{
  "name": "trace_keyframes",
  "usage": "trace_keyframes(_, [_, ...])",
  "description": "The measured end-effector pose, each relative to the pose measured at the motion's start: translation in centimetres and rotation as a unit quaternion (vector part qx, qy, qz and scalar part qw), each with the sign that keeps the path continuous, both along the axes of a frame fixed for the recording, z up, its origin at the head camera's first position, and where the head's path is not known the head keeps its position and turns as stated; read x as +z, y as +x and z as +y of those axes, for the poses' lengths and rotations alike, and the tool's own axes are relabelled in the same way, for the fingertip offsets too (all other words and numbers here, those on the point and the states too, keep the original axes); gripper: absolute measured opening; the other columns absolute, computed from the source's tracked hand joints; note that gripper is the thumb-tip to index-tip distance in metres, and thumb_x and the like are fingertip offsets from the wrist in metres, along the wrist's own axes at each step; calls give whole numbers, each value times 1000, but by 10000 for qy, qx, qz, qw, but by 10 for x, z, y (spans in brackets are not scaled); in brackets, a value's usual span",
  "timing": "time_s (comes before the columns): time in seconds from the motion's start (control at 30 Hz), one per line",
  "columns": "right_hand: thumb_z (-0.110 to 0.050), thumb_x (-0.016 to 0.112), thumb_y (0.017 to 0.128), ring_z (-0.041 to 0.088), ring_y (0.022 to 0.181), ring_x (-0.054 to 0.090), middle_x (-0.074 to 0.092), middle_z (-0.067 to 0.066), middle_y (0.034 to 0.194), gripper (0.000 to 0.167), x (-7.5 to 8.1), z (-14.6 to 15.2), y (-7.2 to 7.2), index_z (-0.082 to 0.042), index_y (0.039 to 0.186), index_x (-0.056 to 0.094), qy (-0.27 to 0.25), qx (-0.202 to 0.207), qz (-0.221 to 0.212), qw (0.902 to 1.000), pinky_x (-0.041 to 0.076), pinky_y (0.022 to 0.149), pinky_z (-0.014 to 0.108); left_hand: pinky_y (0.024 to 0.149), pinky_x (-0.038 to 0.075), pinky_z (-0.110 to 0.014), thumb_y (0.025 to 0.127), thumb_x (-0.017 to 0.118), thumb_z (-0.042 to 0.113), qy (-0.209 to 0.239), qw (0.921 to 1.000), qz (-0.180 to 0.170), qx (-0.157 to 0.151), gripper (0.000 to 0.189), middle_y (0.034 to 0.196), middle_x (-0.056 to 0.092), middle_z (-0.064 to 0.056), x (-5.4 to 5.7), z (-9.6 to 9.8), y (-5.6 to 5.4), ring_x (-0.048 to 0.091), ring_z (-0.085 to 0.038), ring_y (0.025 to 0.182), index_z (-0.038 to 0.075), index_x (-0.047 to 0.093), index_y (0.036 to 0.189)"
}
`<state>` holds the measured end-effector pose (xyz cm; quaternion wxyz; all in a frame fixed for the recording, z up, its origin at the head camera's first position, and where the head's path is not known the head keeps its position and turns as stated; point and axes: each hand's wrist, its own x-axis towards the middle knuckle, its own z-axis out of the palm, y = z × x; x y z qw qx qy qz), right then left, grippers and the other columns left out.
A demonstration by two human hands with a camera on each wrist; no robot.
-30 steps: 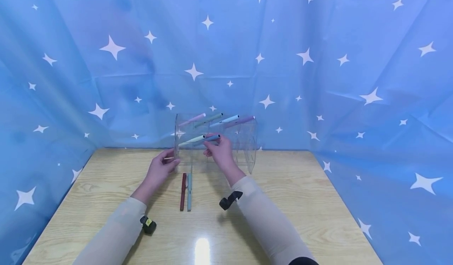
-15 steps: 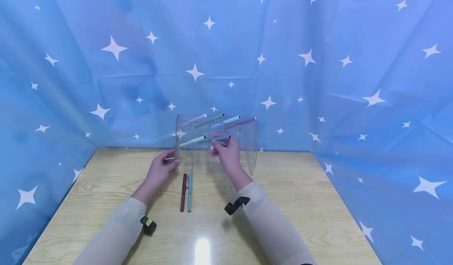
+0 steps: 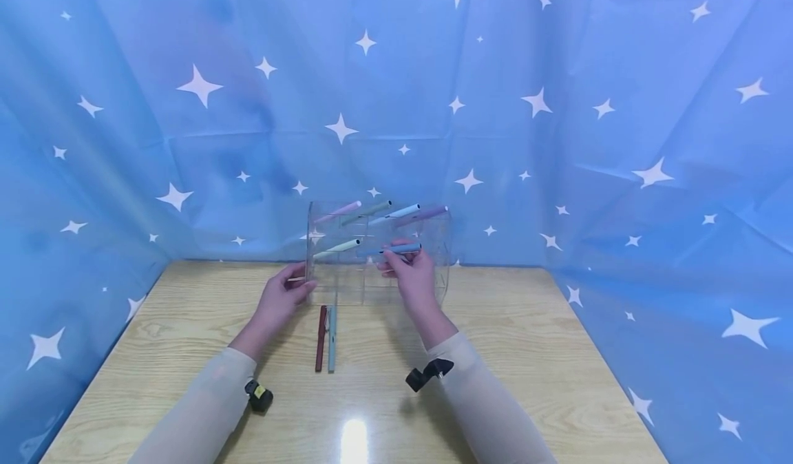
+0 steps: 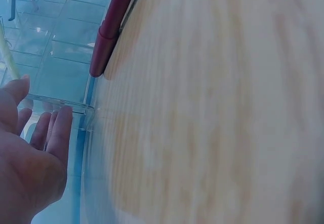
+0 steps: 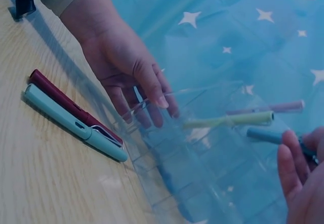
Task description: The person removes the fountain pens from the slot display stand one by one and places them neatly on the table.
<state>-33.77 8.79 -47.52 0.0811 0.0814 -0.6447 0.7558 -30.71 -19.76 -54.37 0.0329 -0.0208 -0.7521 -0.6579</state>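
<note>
A clear plastic pen rack (image 3: 350, 279) stands at the back of the table. My left hand (image 3: 283, 299) grips its left side wall, thumb on one face and fingers on the other. In my right hand (image 3: 414, 275) a blue pen (image 3: 405, 248) is pinched near its outer end; the other end points left into the rack's lower row. Left of it in that row rests a pale green pen (image 3: 337, 248). Along the upper row lean a pink pen (image 3: 343, 208), a dark green pen (image 3: 372, 211), a light blue pen (image 3: 399, 212) and a purple pen (image 3: 427, 214).
A dark red pen (image 3: 321, 340) and a light teal pen (image 3: 332, 340) lie side by side on the wooden table (image 3: 526, 354), just in front of the rack. A blue curtain (image 3: 409, 92) with white stars hangs close behind the rack and along both sides.
My right hand has moved to the right along the lower row with the blue pen, and slightly down. The left hand stays on the rack's side wall.
</note>
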Motion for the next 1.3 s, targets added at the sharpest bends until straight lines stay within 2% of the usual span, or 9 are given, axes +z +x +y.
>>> trace_keyframes(0.17, [-4, 77, 104, 17, 80, 79, 74, 33, 127, 21, -1, 6, 7, 1, 122, 67, -124, 139, 14, 9998, 69, 71, 31, 105, 63, -37, 108, 73, 10, 105, 9999, -46, -11, 60, 151, 57, -33, 2, 1, 1, 61, -45, 139, 0, 49, 162])
trace_keyframes(0.3, [-4, 77, 104, 16, 80, 79, 72, 36, 129, 22, -2, 10, 12, 4, 122, 66, -50, 222, 27, 9997, 69, 73, 31, 106, 63, -39, 108, 73, 10, 164, 9998, -70, -9, 60, 151, 56, -32, 1, 2, 1, 61, -44, 138, 0, 49, 163])
trace_keyframes(0.47, [-5, 76, 105, 16, 82, 79, 76, 28, 123, 23, -3, 15, 20, 3, 123, 66, 157, 292, -88, 9994, 70, 76, 33, 110, 61, -46, 108, 73, 11, 183, 9998, -90, -21, 61, 152, 56, -33, 0, 2, 1, 61, -45, 139, 0, 49, 163])
trace_keyframes(0.63, [-5, 77, 105, 16, 83, 79, 80, 16, 112, 21, -6, 18, 26, 4, 121, 67, 291, 409, -143, 9986, 70, 75, 33, 110, 61, -46, 108, 73, 11, 134, 9999, -93, -9, 60, 152, 57, -32, 0, 1, 0, 61, -45, 139, 2, 50, 163])
trace_keyframes(0.8, [-5, 76, 105, 16, 84, 79, 80, 18, 115, 19, -9, 19, 28, 2, 119, 67, 286, 484, -143, 9983, 69, 74, 31, 109, 61, -45, 108, 73, 11, 124, 9999, -83, -8, 60, 152, 57, -31, 2, 1, 1, 61, -44, 139, 1, 50, 163])
trace_keyframes(0.93, [-1, 74, 106, 15, 90, 80, 79, 25, 121, 25, -12, 19, 28, 6, 125, 60, 196, 565, -146, 9981, 69, 77, 30, 109, 61, -45, 109, 72, 10, 138, 9999, -89, 14, 59, 152, 57, -31, 2, 1, 2, 62, -43, 138, 0, 49, 162])
trace_keyframes(1.07, [3, 71, 106, 15, 96, 80, 80, 20, 116, 33, -14, 17, 28, 9, 133, 53, 163, 545, -223, 9981, 69, 83, 31, 109, 61, -46, 109, 72, 9, 113, 9999, -100, 25, 59, 152, 57, -31, 2, 1, 1, 62, -43, 137, 0, 49, 163])
trace_keyframes(1.17, [4, 69, 106, 17, 99, 80, 79, 19, 114, 35, -15, 17, 28, 6, 137, 52, 186, 543, -273, 9980, 69, 86, 34, 111, 60, -48, 109, 71, 9, 106, 9999, -114, 16, 59, 152, 57, -30, 1, 1, 0, 62, -43, 138, 1, 49, 163])
trace_keyframes(1.3, [4, 66, 108, 21, 101, 80, 75, 27, 120, 47, -17, 18, 28, -3, 150, 45, 261, 724, -288, 9966, 70, 88, 38, 112, 59, -49, 110, 70, 9, 144, 9998, -123, -18, 59, 154, 56, -30, 1, 1, 0, 60, -43, 139, 1, 48, 164])
